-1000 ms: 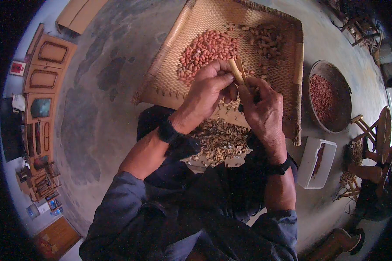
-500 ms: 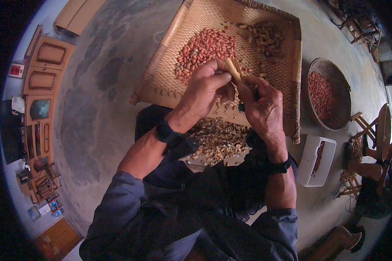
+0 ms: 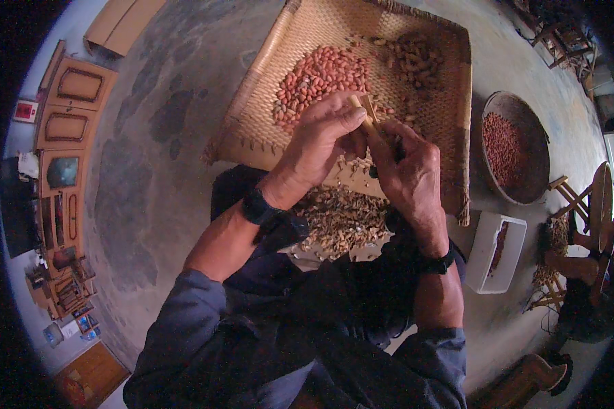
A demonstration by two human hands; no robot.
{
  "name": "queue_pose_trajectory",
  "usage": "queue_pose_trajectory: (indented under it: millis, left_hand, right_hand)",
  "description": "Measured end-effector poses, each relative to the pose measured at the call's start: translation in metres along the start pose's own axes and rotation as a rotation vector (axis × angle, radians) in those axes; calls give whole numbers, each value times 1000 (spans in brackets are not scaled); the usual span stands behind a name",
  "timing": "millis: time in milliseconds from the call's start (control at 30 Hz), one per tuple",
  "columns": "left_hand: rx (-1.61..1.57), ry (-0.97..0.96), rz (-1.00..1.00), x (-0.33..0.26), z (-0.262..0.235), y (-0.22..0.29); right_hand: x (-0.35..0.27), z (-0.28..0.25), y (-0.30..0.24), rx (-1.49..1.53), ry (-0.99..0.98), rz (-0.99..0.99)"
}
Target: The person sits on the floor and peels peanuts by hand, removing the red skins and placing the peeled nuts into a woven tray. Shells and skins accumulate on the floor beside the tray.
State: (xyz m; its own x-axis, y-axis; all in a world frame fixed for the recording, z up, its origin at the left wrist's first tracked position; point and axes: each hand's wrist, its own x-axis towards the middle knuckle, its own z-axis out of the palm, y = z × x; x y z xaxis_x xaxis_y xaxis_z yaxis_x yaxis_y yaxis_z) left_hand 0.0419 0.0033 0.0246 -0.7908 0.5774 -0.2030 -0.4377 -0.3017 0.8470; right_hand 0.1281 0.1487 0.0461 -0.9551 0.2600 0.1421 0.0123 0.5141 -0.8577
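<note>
"Looking down from the head view, what do those hands have?"

"A pale split stick (image 3: 369,120), held tilted above the near part of the woven tray (image 3: 320,27). The left hand (image 3: 317,140) has thumb and fingers clamped on its far end. The right hand (image 3: 411,163) has its fingers curled together around the near end."

"Anything caught in the split?"

"I can't tell; the fingers hide too much."

"How would you work it well?"

"I'd let the right hand steady the stick and have the left thumb press evenly, near the tip. Too hard a squeeze could crack the wood or slip, I think. Staying over the tray makes sense, so anything that drops lands there."

"And around them?"

"Reddish kernels (image 3: 320,75) lie heaped toward the tray's left, brown pods (image 3: 416,60) at its far right; I'd avoid mixing those. Nearer, there's a heap of broken shells (image 3: 341,221), best left clear of the sleeves. Off to the right sit a round basket (image 3: 535,163) of kernels and, nearer, a white box (image 3: 483,252)."
</note>
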Motion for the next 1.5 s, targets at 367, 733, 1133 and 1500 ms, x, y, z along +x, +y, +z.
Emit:
queue_pose_trajectory:
  millis: [367, 733, 1133, 1500]
  left_hand:
    - [5, -63, -39, 4, -5, 2]
    - [-126, -96, -52, 13, -11, -13]
    - [-309, -52, 58, 13, -6, -17]
    - [-245, 24, -59, 6, -11, -3]
  right_hand:
    - [-3, -2, -7, 85, 15, 39]
    - [-6, 4, -5, 48, 9, 21]
    - [0, 3, -5, 346, 184, 260]
    - [3, -4, -10, 396, 141, 396]
